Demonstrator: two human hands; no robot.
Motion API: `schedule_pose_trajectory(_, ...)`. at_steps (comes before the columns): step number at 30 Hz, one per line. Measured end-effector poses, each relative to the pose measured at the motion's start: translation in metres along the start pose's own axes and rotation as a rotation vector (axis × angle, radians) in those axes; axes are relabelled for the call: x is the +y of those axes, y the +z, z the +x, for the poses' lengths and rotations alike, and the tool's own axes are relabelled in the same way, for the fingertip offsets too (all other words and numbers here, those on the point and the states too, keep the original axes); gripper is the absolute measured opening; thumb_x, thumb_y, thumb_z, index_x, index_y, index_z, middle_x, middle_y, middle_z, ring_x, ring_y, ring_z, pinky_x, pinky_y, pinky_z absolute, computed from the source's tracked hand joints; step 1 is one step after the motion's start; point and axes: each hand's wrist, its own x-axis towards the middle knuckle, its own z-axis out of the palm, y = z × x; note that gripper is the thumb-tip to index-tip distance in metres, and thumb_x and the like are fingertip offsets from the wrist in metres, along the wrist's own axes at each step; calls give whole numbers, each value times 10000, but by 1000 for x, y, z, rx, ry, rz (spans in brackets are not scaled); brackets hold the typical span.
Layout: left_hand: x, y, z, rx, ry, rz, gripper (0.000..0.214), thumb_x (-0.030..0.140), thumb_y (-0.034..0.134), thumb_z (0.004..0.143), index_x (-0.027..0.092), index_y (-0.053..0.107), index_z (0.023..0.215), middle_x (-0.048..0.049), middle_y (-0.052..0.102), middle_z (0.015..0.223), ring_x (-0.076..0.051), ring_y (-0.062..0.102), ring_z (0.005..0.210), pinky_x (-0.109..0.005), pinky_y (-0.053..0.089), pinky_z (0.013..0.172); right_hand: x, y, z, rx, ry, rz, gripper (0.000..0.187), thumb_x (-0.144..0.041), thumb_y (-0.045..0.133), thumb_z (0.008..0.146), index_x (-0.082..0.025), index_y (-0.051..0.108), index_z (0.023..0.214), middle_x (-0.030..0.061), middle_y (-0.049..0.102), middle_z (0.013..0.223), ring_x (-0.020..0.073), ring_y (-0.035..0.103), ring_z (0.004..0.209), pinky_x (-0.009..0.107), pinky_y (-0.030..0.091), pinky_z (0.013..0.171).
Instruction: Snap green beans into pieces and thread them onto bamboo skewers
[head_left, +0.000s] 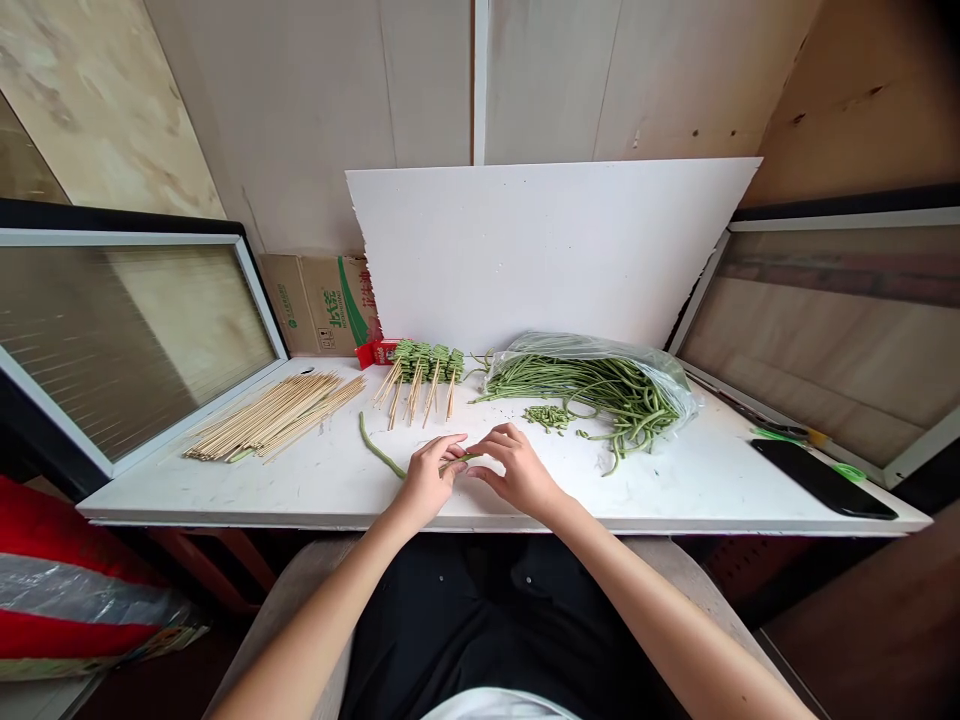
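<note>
A long green bean (381,455) runs from the table's middle into my left hand (433,476), whose fingers are closed around it. Its end comes out between my hands, where my right hand (515,468) pinches it with thumb and fingers. Both hands are close together near the table's front edge. Behind them stand skewered bean bundles (429,362), their bare stick ends pointing toward me. To the right, short bean pieces (547,417) lie in a small pile before a clear plastic bag (592,346) full of long green beans (570,378).
Many bamboo skewers (270,415) are spread at the left of the white table (315,500). A black phone (821,478) lies at the right edge. A cardboard box (315,305) and a white board (555,250) stand at the back, with framed glass panels on both sides.
</note>
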Motion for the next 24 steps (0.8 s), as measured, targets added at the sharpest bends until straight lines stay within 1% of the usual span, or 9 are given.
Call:
schedule_pose_trajectory(3,7,1,0,-33,-33,-15,408,154,679,912,196,654,1317,-80,735,1021,-192,713,906,-341,621,850,2,1,1,28,-10,77,146,-304,682,971,-278,770,1084,85,739,940,280,577,988,426,499,873)
schedule_pose_trajectory(6,15,-2,-1,-66,-40,132,275,180,753,871,204,737,1145,-69,755,992,-192,701,819,-322,601,768,9,-4,1,77,10,123,104,-289,675,974,-261,774,991,79,734,878,275,574,941,423,496,843)
schedule_pose_trajectory(8,21,-5,-2,-66,-11,229,172,187,754,879,212,766,1048,-63,763,980,-200,700,819,-324,579,775,10,-8,2,95,24,143,107,-304,676,976,-255,769,992,80,736,888,275,577,938,436,493,856)
schedule_pose_trajectory(12,33,-7,-3,-50,38,283,168,147,691,920,223,772,1046,-56,760,975,-204,705,859,-310,547,786,5,-12,2,58,10,174,112,-341,701,960,-250,754,999,87,726,920,277,582,965,441,497,868)
schedule_pose_trajectory(14,36,-6,-4,-58,49,291,165,140,675,928,220,775,1032,-57,755,958,-197,694,829,-305,534,763,2,-11,2,30,16,183,80,-312,694,963,-246,738,963,84,714,904,272,571,957,426,498,843)
schedule_pose_trajectory(16,38,-5,-4,-57,50,289,148,149,670,934,213,776,1016,-59,750,932,-193,679,802,-304,521,744,0,-8,1,17,32,187,60,-244,665,972,-243,718,943,79,704,892,266,553,943,412,490,825)
schedule_pose_trajectory(18,38,-4,-4,-57,43,267,141,145,669,930,205,776,999,-59,748,913,-190,669,792,-300,513,735,-1,-5,0,15,41,192,106,-157,635,961,-238,701,940,73,696,890,261,536,941,403,478,825)
schedule_pose_trajectory(21,38,-3,-3,-70,20,208,164,81,664,890,194,776,932,-53,750,880,-185,669,790,-293,509,745,-2,1,-1,8,56,221,228,-28,573,905,-228,683,915,63,686,869,254,524,939,382,463,821)
schedule_pose_trajectory(24,37,-4,-3,-90,-20,126,183,51,656,856,187,777,867,-45,755,839,-179,672,775,-285,507,741,-2,6,-3,-10,112,300,248,-11,558,876,-227,678,877,49,686,845,247,535,952,370,457,846)
